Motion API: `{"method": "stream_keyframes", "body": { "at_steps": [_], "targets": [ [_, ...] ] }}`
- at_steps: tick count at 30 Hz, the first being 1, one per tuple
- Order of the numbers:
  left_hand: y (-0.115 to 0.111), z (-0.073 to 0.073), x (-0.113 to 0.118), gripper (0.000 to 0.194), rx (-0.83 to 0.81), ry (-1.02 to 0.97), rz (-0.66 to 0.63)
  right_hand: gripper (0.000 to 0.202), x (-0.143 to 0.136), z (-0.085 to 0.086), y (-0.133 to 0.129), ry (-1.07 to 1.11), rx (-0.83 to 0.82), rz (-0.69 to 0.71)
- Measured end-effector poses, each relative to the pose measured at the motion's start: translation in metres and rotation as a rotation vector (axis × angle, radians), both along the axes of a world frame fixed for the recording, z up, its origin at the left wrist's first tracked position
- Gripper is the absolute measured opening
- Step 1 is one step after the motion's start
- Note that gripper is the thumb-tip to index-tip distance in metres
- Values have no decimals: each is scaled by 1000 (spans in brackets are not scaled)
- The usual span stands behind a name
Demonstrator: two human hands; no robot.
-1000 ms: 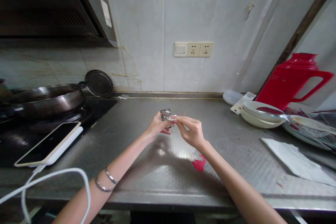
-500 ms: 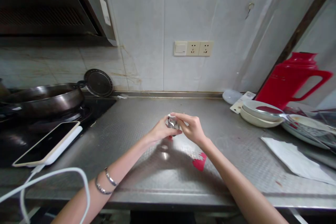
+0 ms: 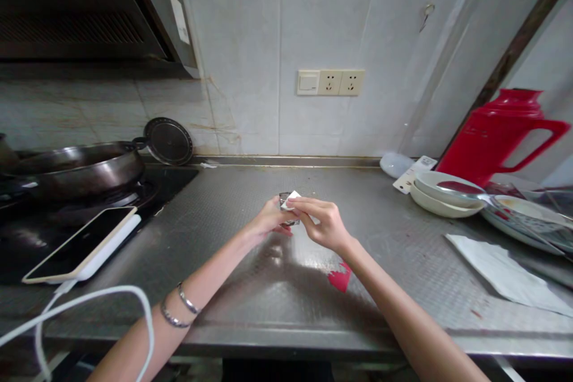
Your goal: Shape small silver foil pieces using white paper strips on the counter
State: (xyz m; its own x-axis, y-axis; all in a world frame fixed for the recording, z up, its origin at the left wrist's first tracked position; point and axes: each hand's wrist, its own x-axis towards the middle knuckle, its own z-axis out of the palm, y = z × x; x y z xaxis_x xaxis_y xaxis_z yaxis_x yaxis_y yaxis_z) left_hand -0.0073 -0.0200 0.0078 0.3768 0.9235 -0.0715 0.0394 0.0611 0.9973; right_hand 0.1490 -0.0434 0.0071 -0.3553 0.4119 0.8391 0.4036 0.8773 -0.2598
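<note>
Above the middle of the steel counter (image 3: pixel 250 310), my left hand (image 3: pixel 268 219) grips a small dark, shiny object (image 3: pixel 290 222) with a see-through look. My right hand (image 3: pixel 323 222) pinches a small white piece (image 3: pixel 290 198) between thumb and fingers, against the top of the shiny object. What exactly the shiny object is cannot be made out. A red scrap (image 3: pixel 340 277) lies on the counter below my right wrist.
At the left, a phone (image 3: pixel 80 245) with a white cable and a pan (image 3: pixel 76 170) rest on the black stove. On the right stand a red thermos (image 3: pixel 492 137), stacked bowls (image 3: pixel 441 206) and a white paper sheet (image 3: pixel 505 271). Wall sockets (image 3: pixel 340 82) are behind.
My left hand has shifted slightly left and tilted the shiny object. The white piece now shows larger in my right fingers, which have moved a little left over the object.
</note>
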Motion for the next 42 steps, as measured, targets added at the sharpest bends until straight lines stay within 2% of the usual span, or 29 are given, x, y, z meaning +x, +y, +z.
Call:
{"method": "stream_keyframes", "body": {
  "at_steps": [4, 9, 11, 16, 19, 24, 28, 30, 34, 36, 39, 42],
  "targets": [
    [2, 0, 0, 55, 15, 38, 73, 22, -1, 2, -3, -23, -40, -2],
    [2, -3, 4, 56, 95, 176, 113, 21, 1, 1, 2, 233, -41, -247],
    [2, -5, 6, 57, 127, 229, 122, 22, 1, -2, 6, 279, -26, -289],
    [3, -13, 10, 51, 237, 260, 54, 26, -3, -12, 12, 99, -56, -147],
    [4, -16, 9, 47, 285, 266, 28, 28, -6, -14, 10, 61, -42, -89],
    [6, -14, 3, 45, 212, 216, 25, 30, -8, -11, 3, 34, 26, -6],
    [8, -11, -2, 54, 171, 111, 41, 26, -10, -10, -3, 3, 27, 47],
    [9, -10, -2, 57, 173, 122, 72, 23, -10, -8, -5, 44, -16, 9],
    [7, -9, 2, 59, 210, 150, 61, 21, -3, -3, 0, 326, -159, -258],
    [5, -9, 4, 63, 253, 131, 33, 24, 2, -1, 8, 457, -251, -344],
    [1, -11, 5, 72, 313, 111, 6, 30, 6, -1, 19, 547, -441, -272],
    [0, -10, 4, 77, 346, 95, -14, 33, 4, 1, 21, 538, -741, -22]
  ]
}}
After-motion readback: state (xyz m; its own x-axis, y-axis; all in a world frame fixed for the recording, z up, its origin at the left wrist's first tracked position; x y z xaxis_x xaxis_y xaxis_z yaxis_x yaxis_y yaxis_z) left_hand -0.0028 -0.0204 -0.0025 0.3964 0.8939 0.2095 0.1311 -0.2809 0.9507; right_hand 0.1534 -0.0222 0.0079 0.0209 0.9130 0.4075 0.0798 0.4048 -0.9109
